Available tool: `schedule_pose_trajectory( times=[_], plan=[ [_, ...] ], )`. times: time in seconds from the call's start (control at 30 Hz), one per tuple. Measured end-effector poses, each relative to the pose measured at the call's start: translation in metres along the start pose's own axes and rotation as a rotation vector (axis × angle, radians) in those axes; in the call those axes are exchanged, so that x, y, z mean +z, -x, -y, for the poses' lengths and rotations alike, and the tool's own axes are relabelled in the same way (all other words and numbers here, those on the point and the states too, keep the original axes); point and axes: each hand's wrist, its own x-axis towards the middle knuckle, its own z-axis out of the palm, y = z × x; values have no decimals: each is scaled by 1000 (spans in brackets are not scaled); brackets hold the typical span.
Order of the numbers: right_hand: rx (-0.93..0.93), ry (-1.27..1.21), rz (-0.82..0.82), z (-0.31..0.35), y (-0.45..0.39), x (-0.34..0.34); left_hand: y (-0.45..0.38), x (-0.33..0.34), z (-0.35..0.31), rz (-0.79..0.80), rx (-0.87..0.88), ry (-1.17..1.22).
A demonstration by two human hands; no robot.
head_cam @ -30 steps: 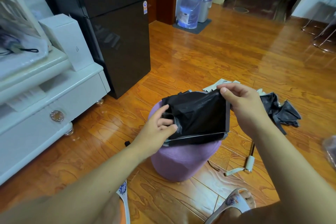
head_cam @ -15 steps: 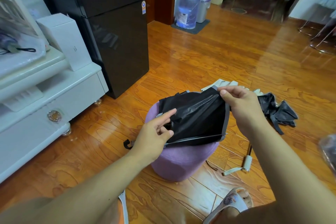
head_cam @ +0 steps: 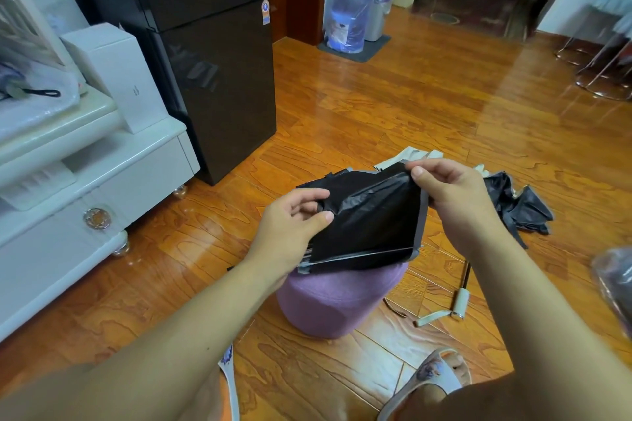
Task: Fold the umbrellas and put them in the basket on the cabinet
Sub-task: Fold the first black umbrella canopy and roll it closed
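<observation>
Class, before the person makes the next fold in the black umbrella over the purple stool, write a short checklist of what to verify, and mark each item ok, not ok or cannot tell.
1. Left hand pinches the near edge of the black umbrella: ok.
2. Right hand pinches the umbrella's top corner: ok.
3. Canopy panel flat between the hands: not ok, it is creased.
4. Ribs gathered along the lower edge: ok, the metal rib ends bunch together by the left hand.
5. Umbrella supported by the purple stool: cannot tell, contact is hidden.
6. Second umbrella folded: not ok, it lies loose on the floor.
</observation>
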Motion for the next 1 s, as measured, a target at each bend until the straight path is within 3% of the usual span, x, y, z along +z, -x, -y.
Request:
schedule_pose_trajectory(
  times=[0.13, 0.27, 0.33, 0.43, 0.63, 0.73, 0.8, 1.0],
  plan=[
    [3, 17, -27, 0, 3, -3, 6, -1, -3, -42, -36, 166],
    [8, 5, -12, 0, 7, -5, 13, -5, 2, -27, -102, -9],
    [22, -8, 32, 0, 13, -9, 14, -5, 4, 28, -147, -95],
    [38, 1, 138, 1, 27, -19, 9, -7, 5, 63, -256, 31],
    [168, 201, 327, -9, 46, -45, -10, -13, 13, -19, -419, 99],
    [218, 245, 343, -17, 48, -51, -11, -11, 11, -31, -418, 91],
    [209, 225, 261, -20, 48, -51, -8, -5, 4, -40, -395, 82],
    [184, 62, 110, -26, 43, -35, 31, 13, 0, -102, -162, -298]
  ],
)
